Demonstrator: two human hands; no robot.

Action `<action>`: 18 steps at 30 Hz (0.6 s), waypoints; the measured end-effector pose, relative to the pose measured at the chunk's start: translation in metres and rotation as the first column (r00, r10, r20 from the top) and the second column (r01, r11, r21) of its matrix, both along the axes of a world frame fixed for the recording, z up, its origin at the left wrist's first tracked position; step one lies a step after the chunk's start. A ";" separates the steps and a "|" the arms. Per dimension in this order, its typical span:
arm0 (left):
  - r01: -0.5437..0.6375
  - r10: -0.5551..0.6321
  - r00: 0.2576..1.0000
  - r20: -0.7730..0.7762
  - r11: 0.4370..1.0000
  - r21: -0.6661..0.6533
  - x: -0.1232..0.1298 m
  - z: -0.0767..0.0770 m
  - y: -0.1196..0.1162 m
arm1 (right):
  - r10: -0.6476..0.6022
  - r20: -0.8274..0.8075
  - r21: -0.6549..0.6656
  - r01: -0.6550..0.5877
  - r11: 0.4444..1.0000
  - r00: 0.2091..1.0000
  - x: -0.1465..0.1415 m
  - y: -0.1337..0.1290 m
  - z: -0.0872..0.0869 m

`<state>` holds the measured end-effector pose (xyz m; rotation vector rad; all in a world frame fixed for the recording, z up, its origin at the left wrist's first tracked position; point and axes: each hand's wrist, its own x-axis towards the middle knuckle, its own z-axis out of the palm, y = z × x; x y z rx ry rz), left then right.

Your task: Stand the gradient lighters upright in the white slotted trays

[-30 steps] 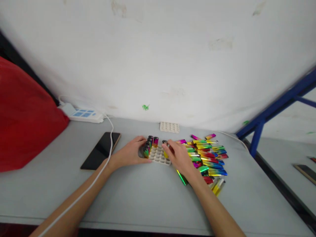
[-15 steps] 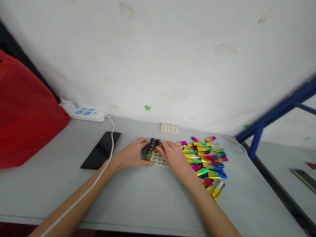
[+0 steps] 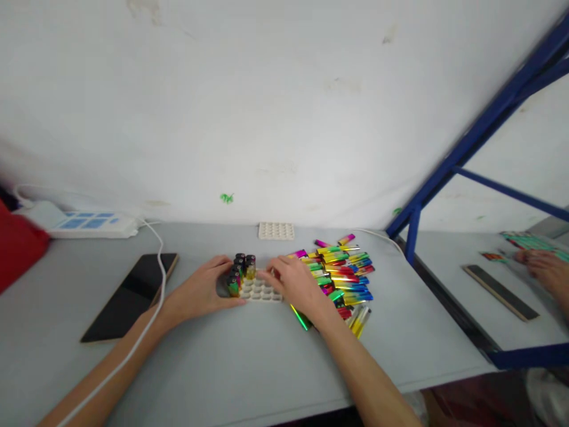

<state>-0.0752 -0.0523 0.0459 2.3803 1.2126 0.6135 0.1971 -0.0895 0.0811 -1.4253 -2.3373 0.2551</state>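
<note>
Cream-coloured and dimpled, the tray (image 3: 262, 293) is lying flat on the bench (image 3: 231, 367) between the two grips, its long side seeming to run from the left grip (image 3: 200, 290) toward the right grip (image 3: 293, 281); compared with a second ago, one more tube, a yellow-bottomed one (image 3: 251, 272), is now standing in the second row, just left of the right grip's fingertips; that row is therefore appearing two tubes further from bare, while most dimples nearest the right grip are still showing unfilled.

Right thumb and fingers are bending close together over the tray's right part; their tips are hiding one another, so I cannot tell whether they are holding anything; the left grip is curving in a wide C around the tray's other end, thumb tip resting by the near edge, though its hold on the far side is staying hidden.

Beside the left grip, the first row of tubes (image 3: 234, 287) is standing upright, long axes vertical, black ends pointing up; just beyond the right grip, the loose pile (image 3: 340, 277) is lying flat, most long axes running roughly sideways, a few slanting toward the wearer.
</note>
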 end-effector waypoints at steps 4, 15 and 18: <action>-0.004 0.003 1.000 0.007 0.998 0.061 -0.001 -0.001 0.002 | -0.170 -0.198 0.085 0.190 0.978 0.965 0.085 0.009 -0.001; -0.005 0.006 1.000 -0.007 0.992 0.129 0.004 0.001 0.007 | -0.158 -0.055 0.002 0.158 0.987 0.986 0.195 0.016 -0.010; -0.010 0.012 1.000 -0.021 0.993 0.118 0.007 0.001 0.012 | -0.158 -0.126 0.023 0.162 0.986 0.979 0.192 0.013 -0.010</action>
